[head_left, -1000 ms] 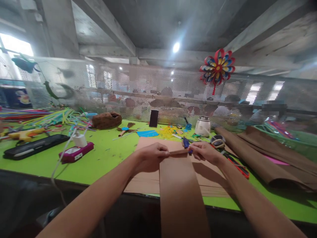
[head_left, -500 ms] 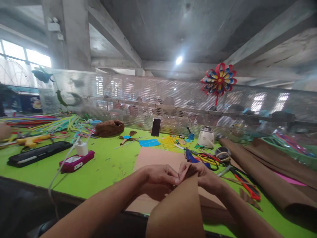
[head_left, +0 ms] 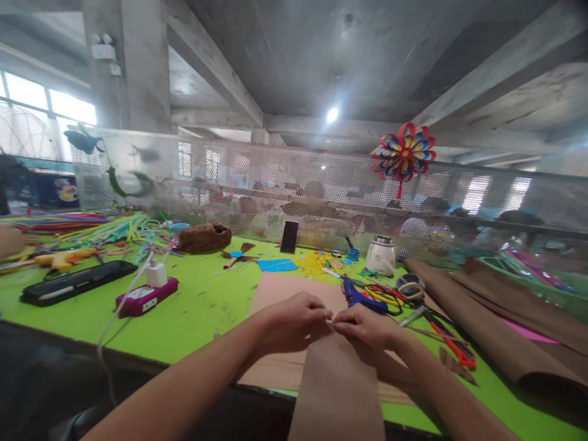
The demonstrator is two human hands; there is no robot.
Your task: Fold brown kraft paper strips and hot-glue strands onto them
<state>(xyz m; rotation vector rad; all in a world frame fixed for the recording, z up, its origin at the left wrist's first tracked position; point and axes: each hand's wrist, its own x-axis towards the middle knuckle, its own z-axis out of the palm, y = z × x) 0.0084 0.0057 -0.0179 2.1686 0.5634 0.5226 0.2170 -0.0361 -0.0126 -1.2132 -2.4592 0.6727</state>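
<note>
Head camera: green basket (head_left: 565,299) holds colourful items (head_left: 533,263); right hand (head_left: 367,324) pinches brown sheet (head_left: 339,389).

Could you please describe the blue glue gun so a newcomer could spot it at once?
On the green table, find the right hand. Just beyond it lies the glue gun, deep blue and pistol-shaped, unlike the round tape roll nearby.

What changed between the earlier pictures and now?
The left hand and right hand have drawn together from opposite ends of the far edge of the brown paper and now nearly meet. The paper, askew half a second ago, looks straighter. The phone and blue sheet stayed put.
</note>
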